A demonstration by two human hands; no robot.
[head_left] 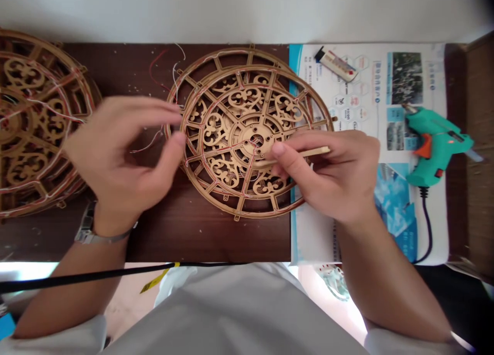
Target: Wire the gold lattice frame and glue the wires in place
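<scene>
A round tan lattice frame (252,119) with scrollwork and red and white wires lies on the table, stacked on similar frames. At its left rim is my left hand (129,152), slightly blurred, thumb and forefinger apart with nothing visible between them. Loose red and white wires (174,77) trail beside that rim. My right hand (332,170) is over the frame's right side, closed around a thin tan stick-like tool (318,152). One end of the tool sticks out past the fingers; its other end is hidden.
More wired lattice frames (42,134) are stacked at the left. A printed sheet (314,236) covers the table's right part, with a lighter (336,64) and a teal glue gun (436,144) on it. The gun's black cord (429,231) runs toward the front edge.
</scene>
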